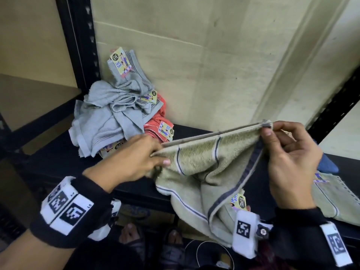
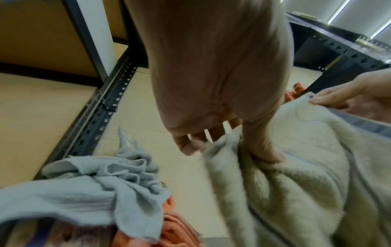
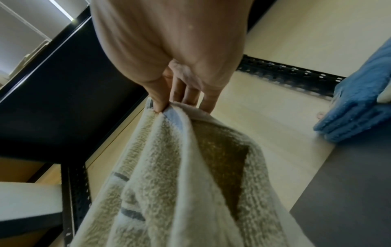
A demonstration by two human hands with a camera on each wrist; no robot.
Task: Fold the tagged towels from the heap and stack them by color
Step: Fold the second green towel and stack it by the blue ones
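I hold a beige-green towel (image 1: pixel 206 162) with dark stripes stretched in the air over the shelf's front edge. My left hand (image 1: pixel 144 158) pinches its left corner, and my right hand (image 1: pixel 282 152) pinches the right corner between thumb and fingers. Its yellow tag (image 1: pixel 238 202) hangs low by my right wrist. The left wrist view shows the towel (image 2: pixel 296 175) gripped under my left hand (image 2: pixel 213 142). In the right wrist view my right hand (image 3: pixel 175 102) holds the towel (image 3: pixel 169 175) at its top hem. The heap (image 1: pixel 115 115) of grey and red tagged towels lies at the back left.
A folded beige-green towel (image 1: pixel 331 199) lies on the black shelf (image 1: pixel 191 131) at the right, with a folded blue towel (image 1: pixel 327 162) behind it. Black perforated uprights (image 1: pixel 78 41) stand at left and right. A cardboard-coloured wall backs the shelf. My feet show below.
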